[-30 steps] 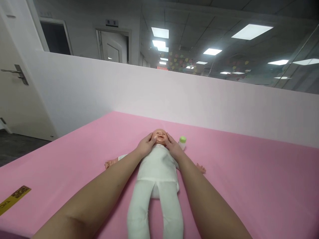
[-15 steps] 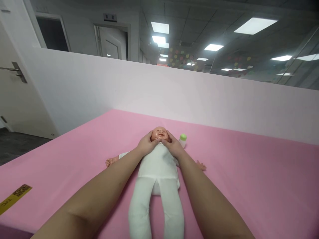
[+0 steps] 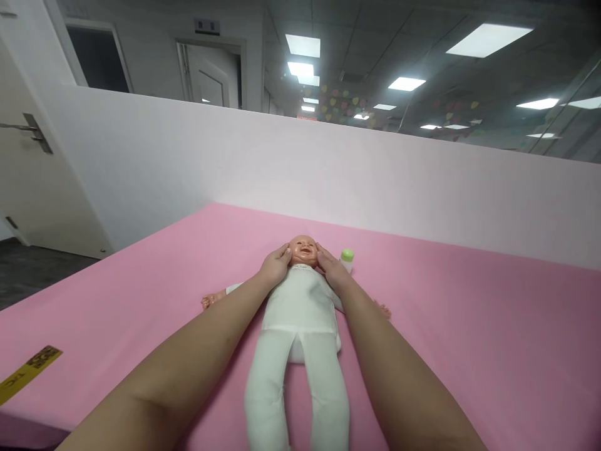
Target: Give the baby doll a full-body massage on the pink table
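A baby doll (image 3: 300, 307) with a cloth body in white lies on its back, its smooth head away from me and its arms spread wide. My left hand (image 3: 276, 265) cups the left side of its head, the thumb along the cheek. On the other side my right hand (image 3: 332, 269) holds the head in the same way, with most of its fingers hidden. Just beyond my right hand stands a small bottle (image 3: 347, 256) with a green cap, its lower part partly covered by the hand. My forearms hide parts of the doll's arms.
Under the doll spreads a pink padded surface (image 3: 469, 326), with a low white wall (image 3: 375, 181) along its back. A yellow tape strip (image 3: 28, 376) with a printed code is stuck near the front left edge. A door (image 3: 42, 175) stands at the far left.
Both thumbs have shifted from under the doll's chin outward to the sides of its face. The hands stay at the head. The view has tilted slightly.
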`<state>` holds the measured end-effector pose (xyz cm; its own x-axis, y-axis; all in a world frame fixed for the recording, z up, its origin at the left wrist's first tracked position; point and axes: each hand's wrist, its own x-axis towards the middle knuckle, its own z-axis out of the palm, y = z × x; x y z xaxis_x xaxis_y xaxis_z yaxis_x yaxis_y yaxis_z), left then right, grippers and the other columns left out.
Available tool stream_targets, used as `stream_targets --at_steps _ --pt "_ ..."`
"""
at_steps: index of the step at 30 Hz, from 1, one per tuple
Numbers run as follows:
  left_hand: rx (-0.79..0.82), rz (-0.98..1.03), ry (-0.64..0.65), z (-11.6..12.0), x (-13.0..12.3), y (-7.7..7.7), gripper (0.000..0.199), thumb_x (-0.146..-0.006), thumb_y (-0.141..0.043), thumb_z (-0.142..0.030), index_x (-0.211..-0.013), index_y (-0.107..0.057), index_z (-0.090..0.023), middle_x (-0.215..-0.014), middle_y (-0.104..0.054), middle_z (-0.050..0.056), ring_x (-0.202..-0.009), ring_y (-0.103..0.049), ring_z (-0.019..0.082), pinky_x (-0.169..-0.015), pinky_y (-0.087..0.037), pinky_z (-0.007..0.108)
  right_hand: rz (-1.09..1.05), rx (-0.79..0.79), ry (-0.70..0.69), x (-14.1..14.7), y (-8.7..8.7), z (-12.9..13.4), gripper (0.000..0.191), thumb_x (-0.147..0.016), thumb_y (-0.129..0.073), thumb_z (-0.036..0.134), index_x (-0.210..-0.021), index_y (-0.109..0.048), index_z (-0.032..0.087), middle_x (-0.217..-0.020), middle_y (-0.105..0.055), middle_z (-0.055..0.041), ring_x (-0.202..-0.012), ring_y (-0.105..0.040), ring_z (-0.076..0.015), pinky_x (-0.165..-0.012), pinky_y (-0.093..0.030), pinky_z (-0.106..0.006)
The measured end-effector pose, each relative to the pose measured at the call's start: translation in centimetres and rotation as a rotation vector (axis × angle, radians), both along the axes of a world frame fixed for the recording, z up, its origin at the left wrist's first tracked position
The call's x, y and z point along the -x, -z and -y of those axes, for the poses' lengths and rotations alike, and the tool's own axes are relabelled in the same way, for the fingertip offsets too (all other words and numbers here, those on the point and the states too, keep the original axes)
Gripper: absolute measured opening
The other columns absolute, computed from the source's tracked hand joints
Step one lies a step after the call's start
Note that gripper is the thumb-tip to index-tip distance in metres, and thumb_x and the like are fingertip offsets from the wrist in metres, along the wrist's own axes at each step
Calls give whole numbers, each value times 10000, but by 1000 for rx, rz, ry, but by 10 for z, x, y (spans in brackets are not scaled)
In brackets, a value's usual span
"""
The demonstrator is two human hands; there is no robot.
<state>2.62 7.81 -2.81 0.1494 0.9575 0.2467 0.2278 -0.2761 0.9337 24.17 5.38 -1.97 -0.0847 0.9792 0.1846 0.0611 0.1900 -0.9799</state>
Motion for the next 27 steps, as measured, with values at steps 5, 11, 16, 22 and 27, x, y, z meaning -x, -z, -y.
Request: stream_targets --at_steps 5,11,16,22,27 --pt "-2 -138 -2 7 4 -8 937 -844 -623 -780 -1555 -516 -180 -1491 -530 94 -1346 -576 212 -1189 -455 277 203 -70 106 8 -8 10 939 -847 -825 596 -1624 -431 247 -1609 -497 -63 -1447 -519 -284 -1230 -419 -419" --pt "8 -201 3 11 4 -13 905 -811 -686 -745 -1525 -529 -212 -1451 -568 73 -1247 -626 190 -1060 -509 236 175 -73 175 15 -2 6 980 -759 -898 582 -1586 -477 267 -1548 -567 -64 -1365 -596 -279 -1180 -479 -419" --pt "-6 -168 34 9 5 -11 865 -814 -690 -733 -1498 -543 -224 -1422 -589 72 -1240 -629 190 -1056 -515 260 168 -77 134 12 -1 2 975 -777 -893 524 -1603 -453 253 -1556 -559 -76 -1380 -588 -279 -1182 -478 -418" --pt "-4 -97 35 8 5 -7 866 -859 -654 -681 -1550 -513 -179 -1464 -551 108 -1321 -590 213 -1143 -479 288 127 -57 35 2 -6 6 906 -864 -822 508 -1624 -425 217 -1606 -499 -78 -1436 -537 -262 -1222 -429 -397" --pt "-25 -29 76 6 5 -3 817 -912 -589 -678 -1539 -530 -158 -1439 -572 115 -1353 -574 201 -1221 -439 297 83 -44 1 -3 -3 4 796 -905 -757 579 -1588 -490 272 -1610 -494 -26 -1485 -479 -264 -1246 -394 -429"
